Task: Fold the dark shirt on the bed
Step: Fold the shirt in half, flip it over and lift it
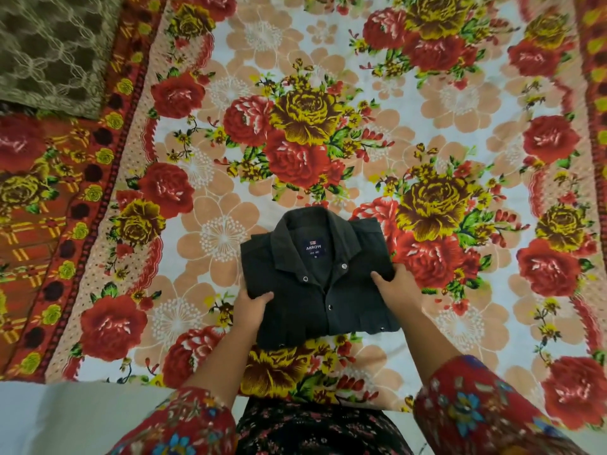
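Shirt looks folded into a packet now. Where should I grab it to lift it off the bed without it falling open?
Grip the dark shirt at its two side edges, thumbs on top and fingers under, where the left hand and right hand already sit. The folded layers stack there, so a pinch from each side likely keeps them together. Avoid the collar; lifting there would probably let the lower fold drop.

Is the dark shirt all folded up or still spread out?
Folded. The dark shirt is a compact rectangle, collar on top, no sleeves showing.
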